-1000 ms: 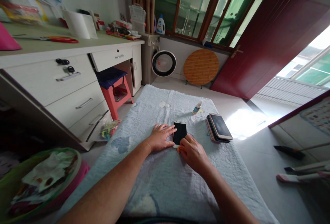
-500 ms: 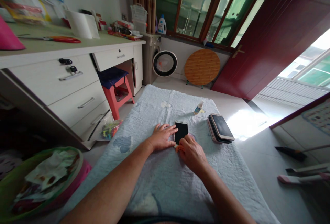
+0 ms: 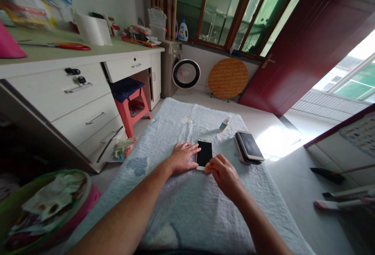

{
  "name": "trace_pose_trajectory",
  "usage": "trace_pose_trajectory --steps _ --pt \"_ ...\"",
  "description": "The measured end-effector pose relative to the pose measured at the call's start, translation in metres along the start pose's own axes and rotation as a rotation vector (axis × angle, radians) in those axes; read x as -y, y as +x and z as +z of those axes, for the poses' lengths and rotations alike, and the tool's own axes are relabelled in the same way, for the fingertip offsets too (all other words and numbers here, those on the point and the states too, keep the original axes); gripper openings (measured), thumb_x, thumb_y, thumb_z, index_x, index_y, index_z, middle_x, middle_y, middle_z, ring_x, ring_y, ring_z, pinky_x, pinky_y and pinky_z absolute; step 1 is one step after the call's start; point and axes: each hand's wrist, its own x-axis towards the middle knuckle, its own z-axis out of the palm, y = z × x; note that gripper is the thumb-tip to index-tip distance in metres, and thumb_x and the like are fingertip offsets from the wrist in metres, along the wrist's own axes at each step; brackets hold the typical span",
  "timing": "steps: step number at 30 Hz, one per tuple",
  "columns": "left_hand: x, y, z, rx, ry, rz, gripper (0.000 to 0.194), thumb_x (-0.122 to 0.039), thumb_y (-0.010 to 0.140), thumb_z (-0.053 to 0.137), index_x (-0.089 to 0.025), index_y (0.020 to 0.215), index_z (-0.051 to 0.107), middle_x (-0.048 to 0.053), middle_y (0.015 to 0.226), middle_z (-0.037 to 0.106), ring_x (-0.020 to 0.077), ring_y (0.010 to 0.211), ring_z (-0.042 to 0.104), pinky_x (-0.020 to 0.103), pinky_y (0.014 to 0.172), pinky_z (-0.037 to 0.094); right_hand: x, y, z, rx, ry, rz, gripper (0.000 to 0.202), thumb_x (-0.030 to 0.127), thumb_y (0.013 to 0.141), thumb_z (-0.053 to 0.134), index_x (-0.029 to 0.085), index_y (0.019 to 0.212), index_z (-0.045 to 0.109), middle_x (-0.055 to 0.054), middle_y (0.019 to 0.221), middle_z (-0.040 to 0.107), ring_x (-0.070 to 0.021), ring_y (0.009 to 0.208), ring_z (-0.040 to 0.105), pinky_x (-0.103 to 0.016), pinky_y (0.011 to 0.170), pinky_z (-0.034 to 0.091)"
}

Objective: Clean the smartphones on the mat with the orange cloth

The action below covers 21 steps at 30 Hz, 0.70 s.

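A white smartphone with a dark screen lies face up on the quilted cloth between my hands. My left hand rests flat beside it with fingers spread, their tips on the phone's left edge. Pinched in my right hand is an orange cloth, pressed at the phone's lower right corner. Most of that cloth is hidden by my fingers. A small spray bottle stands beyond the phone. To the right lies a stack of phones, a gold-edged one on top.
A pink stool stands by the white desk at left. A waste basket filled with used tissues is at lower left. Farther back are a washing machine with its door open and a round wooden tabletop.
My right hand has slid the orange cloth to the right along the phone's bottom end, uncovering more of the phone's lower edge. My left hand stays in place on the phone.
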Motion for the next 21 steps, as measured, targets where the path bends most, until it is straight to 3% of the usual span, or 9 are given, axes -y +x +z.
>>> trace_pose_trajectory --steps 4,14,21 --pt "0.001 0.001 0.001 0.002 -0.002 0.0 0.066 -0.047 0.078 0.057 -0.037 0.14 0.036 -0.004 0.154 0.026 0.0312 0.138 0.023 0.057 0.112 0.008 0.001 0.012 0.006 0.069 0.004 -0.053 0.019 0.015 0.089 0.048 0.02 0.078 0.062 -0.003 0.087 0.053 -0.0151 0.085 0.051 -0.025 0.077 0.04" --pt "0.0 -0.002 -0.001 -0.011 -0.026 0.013 0.07 -0.047 0.076 0.061 -0.037 0.141 0.035 -0.002 0.153 0.028 0.0341 0.139 0.022 0.059 0.111 0.009 -0.041 0.08 0.019 -0.018 -0.149 0.052 0.019 0.018 0.088 0.05 0.017 0.084 0.069 -0.003 0.086 0.052 -0.0145 0.085 0.05 -0.025 0.081 0.038" --pt "-0.003 -0.004 -0.001 -0.054 -0.033 0.023 0.085 -0.069 0.066 0.065 -0.035 0.139 0.038 -0.001 0.152 0.032 0.0373 0.138 0.023 0.057 0.112 0.008 -0.04 0.111 0.026 -0.037 -0.23 0.132 0.02 0.015 0.086 0.05 0.017 0.083 0.07 -0.006 0.086 0.055 -0.016 0.083 0.051 -0.025 0.078 0.037"
